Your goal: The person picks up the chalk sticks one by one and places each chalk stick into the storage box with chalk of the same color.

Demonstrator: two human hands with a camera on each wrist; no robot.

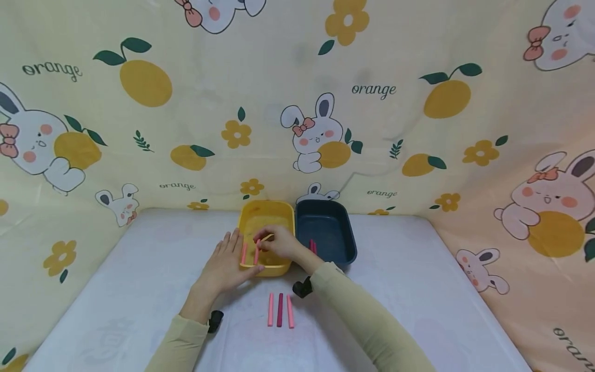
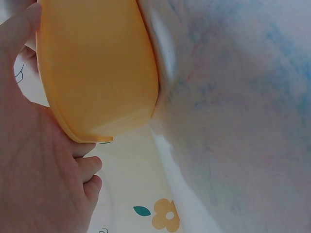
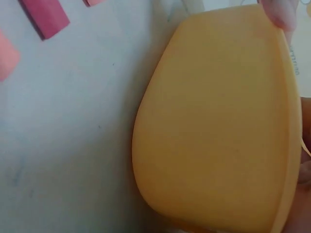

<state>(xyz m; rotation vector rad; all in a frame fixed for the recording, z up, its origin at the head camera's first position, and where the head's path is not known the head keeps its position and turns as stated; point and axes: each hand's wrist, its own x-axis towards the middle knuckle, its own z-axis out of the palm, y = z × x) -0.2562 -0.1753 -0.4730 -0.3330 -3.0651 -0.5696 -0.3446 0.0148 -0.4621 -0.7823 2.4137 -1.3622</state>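
Observation:
My right hand (image 1: 281,242) reaches over the yellow bin (image 1: 275,270) and pinches the top of a pink stick (image 1: 256,254), which stands against the inside of the front wall. Another pink stick (image 1: 244,253) leans in the same bin at its left side. My left hand (image 1: 226,264) rests at the bin's front left corner, fingers straight along the left side and thumb at the front rim. In the left wrist view, the thumb (image 2: 24,24) lies at the rim of the bin (image 2: 97,63). From the right wrist, the bin's outer wall (image 3: 214,121) hides most of the right hand.
Beside the yellow bin stands a dark blue bin (image 1: 346,232) with dark pink sticks (image 1: 313,246) in it. In front, on the white table (image 1: 395,289), lie two pink sticks (image 1: 270,310) with a dark pink stick (image 1: 280,310) between them. A printed cloth (image 1: 260,93) hangs behind.

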